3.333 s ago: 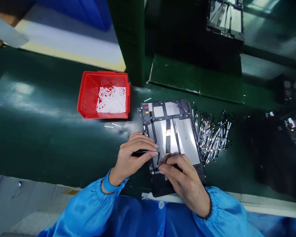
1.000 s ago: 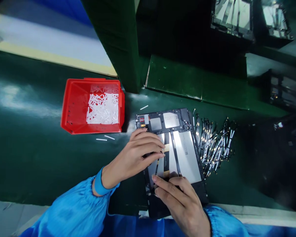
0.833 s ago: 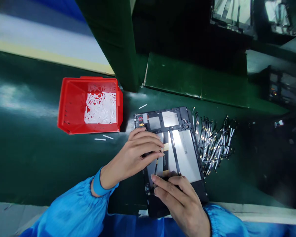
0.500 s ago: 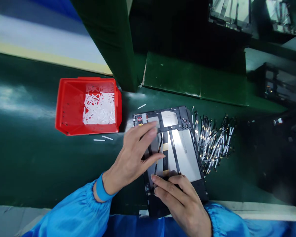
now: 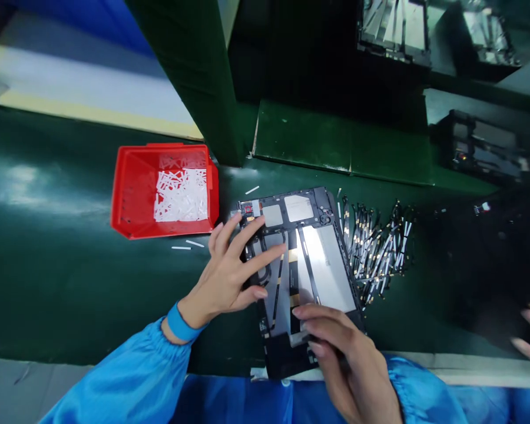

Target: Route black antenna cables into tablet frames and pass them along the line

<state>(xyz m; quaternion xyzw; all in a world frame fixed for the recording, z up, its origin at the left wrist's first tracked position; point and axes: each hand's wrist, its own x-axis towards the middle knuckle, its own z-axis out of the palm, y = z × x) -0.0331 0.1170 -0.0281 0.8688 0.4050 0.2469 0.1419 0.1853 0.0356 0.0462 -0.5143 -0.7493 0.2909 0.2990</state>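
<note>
The green bench bears the opened tablet under the spread left hand and the curled right hand, though whether that one pinches anything I cannot tell, the red bin ahead-left of the former, the cable heap beyond the latter, and a thin black cable between their fingertips.

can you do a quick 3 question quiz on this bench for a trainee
1. Multiple choice: what fills part of the red bin?
a) blue caps
b) white strips
c) yellow screws

2. True or false: the device lies between the bin and the cable pile.

3. Short answer: a blue band shows on the wrist of which of the camera wearer's hands?

Key:
1. b
2. True
3. The left hand
</note>
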